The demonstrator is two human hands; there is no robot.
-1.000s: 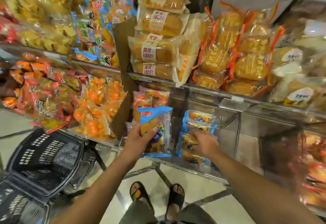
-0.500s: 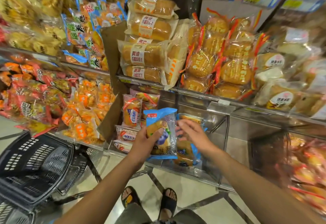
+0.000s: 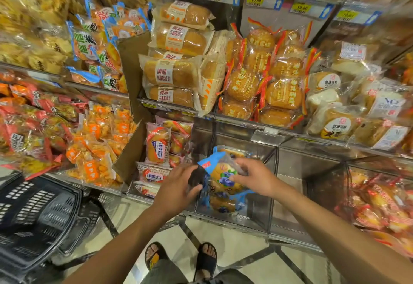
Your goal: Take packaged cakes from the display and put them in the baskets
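A blue-wrapped cake pack (image 3: 223, 177) is held between my two hands in front of the lower metal bin (image 3: 257, 214). My right hand (image 3: 257, 176) pinches its right side, thumb on the front. My left hand (image 3: 178, 186) is at its left edge with the fingers curled toward it; that contact is blurred. Another blue pack (image 3: 221, 204) lies in the bin just below, and one more (image 3: 233, 152) shows behind. A black plastic basket (image 3: 33, 216) stands on the floor at the lower left, apart from both hands.
Pink-wrapped cakes (image 3: 157, 143) fill the bin left of my hands, beside a cardboard divider (image 3: 131, 154). Shelves above hold bread loaves (image 3: 172, 76) and round buns (image 3: 261, 82). Orange snack bags (image 3: 93, 149) crowd the left. My sandalled feet (image 3: 181, 259) stand on tiled floor.
The camera has moved closer. My right hand has come off the bin's packs and onto the blue pack my left hand was holding. The pack has tilted to the right.
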